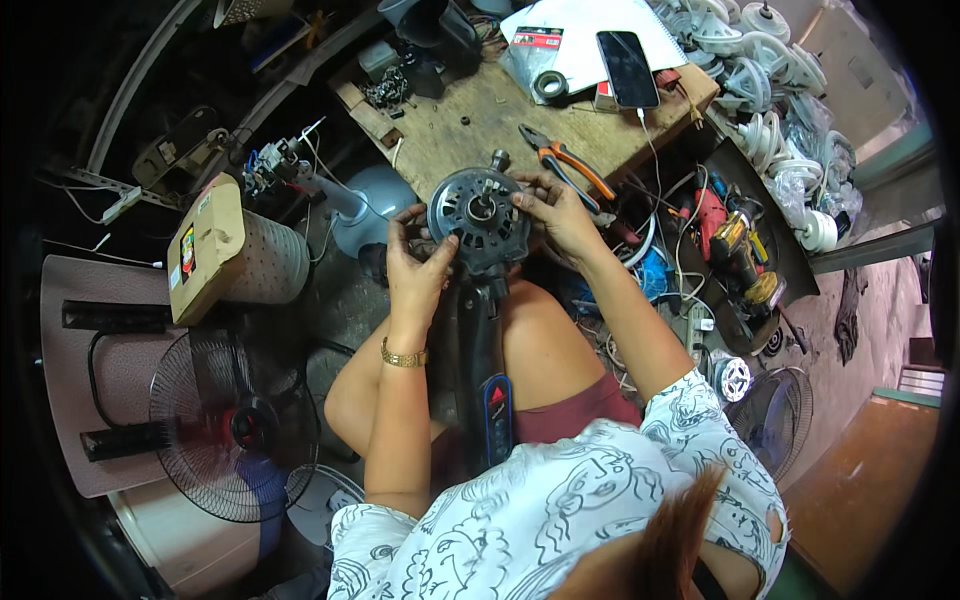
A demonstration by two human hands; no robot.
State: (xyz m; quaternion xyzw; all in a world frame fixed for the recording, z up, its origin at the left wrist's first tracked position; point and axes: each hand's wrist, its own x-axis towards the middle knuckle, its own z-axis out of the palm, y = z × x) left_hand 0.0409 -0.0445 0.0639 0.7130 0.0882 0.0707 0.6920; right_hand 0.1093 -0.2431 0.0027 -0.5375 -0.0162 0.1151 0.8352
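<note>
A round dark fan motor (462, 222) with vent slots and a central metal shaft is held up in front of my knees. My left hand (418, 258) grips its left and lower rim, the thumb pressing on the face near the slots. On the other side my right hand (558, 212) holds the upper right rim, with thumb and fingers near the shaft. Below the motor a black fan stand (478, 330) with a blue-edged control panel (496, 408) stretches toward me between my legs. The motor's underside is hidden.
Beyond my hands stands a wooden bench (450, 130) with orange-handled pliers (568, 162), a black tape roll (550, 86) and a phone (628, 70). A tray of power tools (735, 240) lies to the right, a fan cage (235, 425) and a cardboard box (207, 248) to the left.
</note>
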